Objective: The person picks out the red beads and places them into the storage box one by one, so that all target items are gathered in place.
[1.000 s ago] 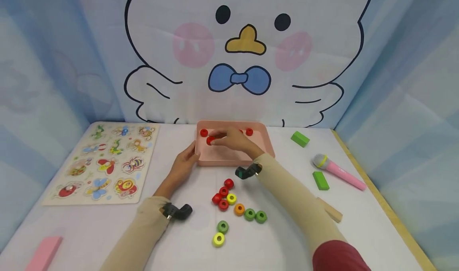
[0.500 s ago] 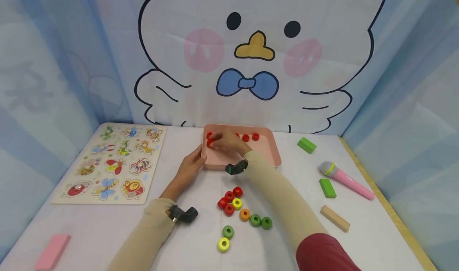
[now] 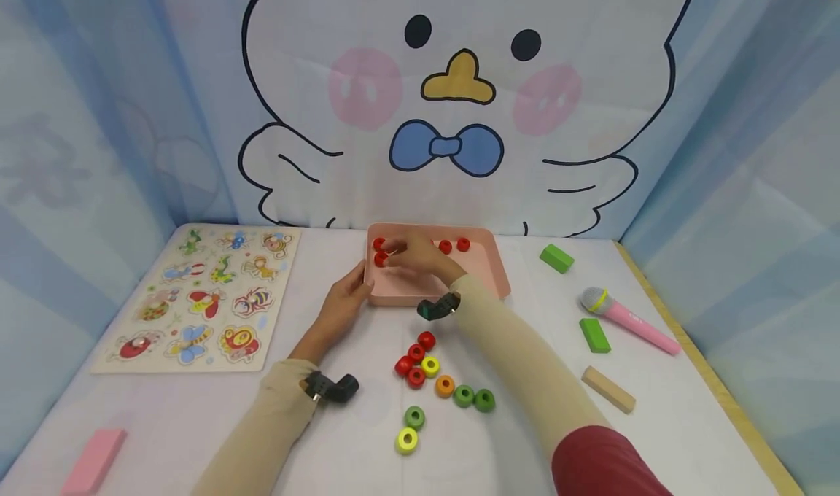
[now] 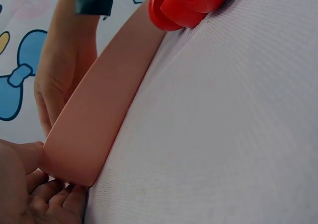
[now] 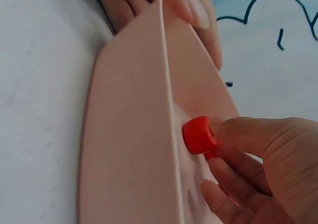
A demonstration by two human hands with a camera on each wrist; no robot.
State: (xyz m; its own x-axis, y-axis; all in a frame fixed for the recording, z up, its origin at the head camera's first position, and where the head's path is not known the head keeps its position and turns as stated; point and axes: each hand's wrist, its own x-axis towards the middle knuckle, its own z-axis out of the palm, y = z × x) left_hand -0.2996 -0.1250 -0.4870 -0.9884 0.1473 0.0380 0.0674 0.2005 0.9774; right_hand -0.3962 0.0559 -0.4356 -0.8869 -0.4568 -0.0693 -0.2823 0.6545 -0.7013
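Note:
In the head view, a shallow pink tray (image 3: 413, 300) stands at the back middle of the table. My left hand (image 3: 341, 308) grips its left end; in the left wrist view the thumb (image 4: 27, 154) lies at the rim and the fingers curl at the corner. Over the tray's left part, my right hand (image 3: 420, 254) pinches a red bead (image 5: 198, 135) between thumb and fingers, low inside the tray. Another red bead (image 3: 378, 243) lies just behind it. More red beads (image 3: 463, 244) sit along the back wall, partly hidden by the right hand.
Loose red, yellow, orange and green beads (image 3: 445, 386) lie in front of the tray. At left are an insect puzzle board (image 3: 197, 299) and a pink block (image 3: 94, 461). At right lie green blocks (image 3: 594, 335), a toy microphone (image 3: 630, 321) and a wooden block (image 3: 609, 389).
My right hand has carried the red bead a little left inside the tray, in front of the bead at the left end. The left hand stays on the tray. The head view has shifted slightly.

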